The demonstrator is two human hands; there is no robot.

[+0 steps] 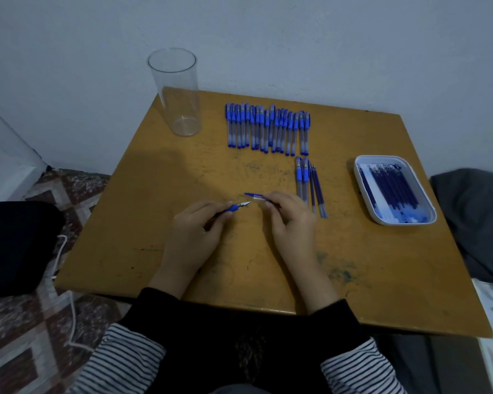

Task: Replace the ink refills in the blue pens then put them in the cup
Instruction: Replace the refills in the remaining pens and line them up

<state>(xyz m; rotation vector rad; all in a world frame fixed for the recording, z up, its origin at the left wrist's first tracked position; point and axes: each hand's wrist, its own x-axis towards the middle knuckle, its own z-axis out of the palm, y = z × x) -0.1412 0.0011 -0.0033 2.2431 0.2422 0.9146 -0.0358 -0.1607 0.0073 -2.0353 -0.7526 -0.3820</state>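
Note:
My left hand (201, 223) pinches a blue pen grip section with a metal tip (238, 206) that points right. A clear pen barrel with a blue end (255, 196) is held by my right hand (289, 216) just beside that tip; the two parts are apart. A row of several capped blue pens (268, 129) lies at the back of the table. Two capped pens (302, 179) and loose refills (318, 191) lie right of my right hand. The empty clear cup (177, 92) stands at the back left. A white tray (427, 206) on the right holds several dark blue refills (390, 186).
The yellow-brown table (182, 265) has a blue ink smear near its front right. A black bag (17, 245) and a white cable (69, 294) lie on the patterned floor to the left. Dark cloth (478, 217) sits right of the table.

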